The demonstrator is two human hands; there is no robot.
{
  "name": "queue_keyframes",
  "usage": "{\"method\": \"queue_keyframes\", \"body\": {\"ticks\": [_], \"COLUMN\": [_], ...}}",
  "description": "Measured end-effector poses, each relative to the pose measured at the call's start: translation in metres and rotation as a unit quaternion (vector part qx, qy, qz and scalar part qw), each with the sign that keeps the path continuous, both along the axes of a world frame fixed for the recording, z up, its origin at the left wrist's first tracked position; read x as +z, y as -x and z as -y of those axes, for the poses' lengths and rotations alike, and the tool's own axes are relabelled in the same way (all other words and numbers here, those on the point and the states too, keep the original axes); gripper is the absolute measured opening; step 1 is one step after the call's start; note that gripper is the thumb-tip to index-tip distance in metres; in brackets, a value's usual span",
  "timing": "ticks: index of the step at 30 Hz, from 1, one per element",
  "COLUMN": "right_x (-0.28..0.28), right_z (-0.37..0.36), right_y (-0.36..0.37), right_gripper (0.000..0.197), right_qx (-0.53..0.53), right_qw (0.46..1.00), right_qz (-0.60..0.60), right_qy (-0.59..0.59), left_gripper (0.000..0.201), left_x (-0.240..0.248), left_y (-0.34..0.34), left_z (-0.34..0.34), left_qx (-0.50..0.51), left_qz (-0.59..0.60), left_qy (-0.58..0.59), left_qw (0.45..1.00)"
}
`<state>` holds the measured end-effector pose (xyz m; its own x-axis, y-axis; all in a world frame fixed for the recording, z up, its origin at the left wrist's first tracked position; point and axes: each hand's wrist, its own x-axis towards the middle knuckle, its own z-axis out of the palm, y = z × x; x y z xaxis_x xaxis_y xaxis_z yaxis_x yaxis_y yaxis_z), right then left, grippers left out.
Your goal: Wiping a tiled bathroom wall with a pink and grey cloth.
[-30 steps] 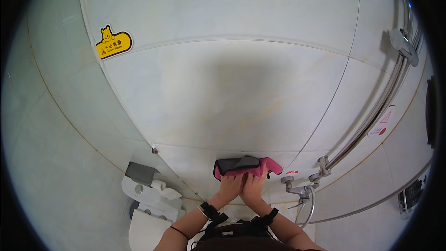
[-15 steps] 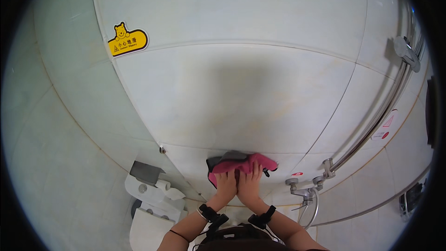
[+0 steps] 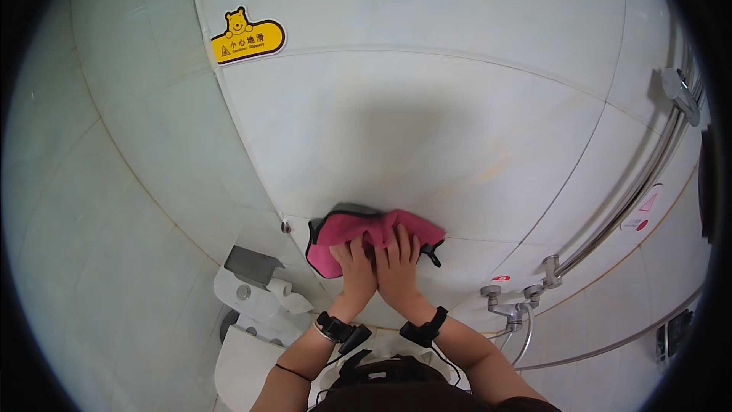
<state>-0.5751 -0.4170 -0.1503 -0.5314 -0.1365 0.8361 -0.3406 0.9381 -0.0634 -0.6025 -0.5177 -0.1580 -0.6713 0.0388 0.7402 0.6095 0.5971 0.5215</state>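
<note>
A pink cloth with a grey reverse and black edging lies bunched against the pale tiled wall. My left hand presses on it, fingers bent into the pink fabric. Right beside it, my right hand bears on the same cloth with its fingers slightly spread. The thumbs are close together, and folds partly hide the fingertips. A short black loop or tag sticks out at the cloth's right corner.
To the left stand a white toilet, a grey box and a paper roll. A shower tap and a metal rail are on the right. A yellow sticker is higher up, beside a panel edge.
Both hands have pushed the cloth up the wall and to the left. More of its pink side is spread out. The view has shifted slightly.
</note>
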Motion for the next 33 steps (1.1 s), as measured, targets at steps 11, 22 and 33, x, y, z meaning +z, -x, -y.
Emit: {"method": "queue_keyframes", "body": {"ticks": [11,22,33], "right_x": [-0.044,-0.03,0.028], "right_z": [0.016,0.04,-0.011], "right_y": [0.002,0.011,-0.022], "right_gripper": [0.052,0.053,0.051], "right_qx": [0.103,0.112,0.017], "right_qw": [0.984,0.983,0.997], "right_qz": [0.098,0.109,0.038], "right_qy": [-0.105,-0.098,0.067], "left_gripper": [0.069,0.071,0.066], "left_x": [-0.071,-0.048,0.051], "left_y": [-0.001,0.003,-0.023], "left_z": [0.027,0.054,-0.01], "left_qx": [0.055,0.09,-0.021], "left_qz": [0.035,0.066,-0.015], "left_qy": [-0.06,-0.052,0.044], "left_qw": [0.996,0.992,0.999]}}
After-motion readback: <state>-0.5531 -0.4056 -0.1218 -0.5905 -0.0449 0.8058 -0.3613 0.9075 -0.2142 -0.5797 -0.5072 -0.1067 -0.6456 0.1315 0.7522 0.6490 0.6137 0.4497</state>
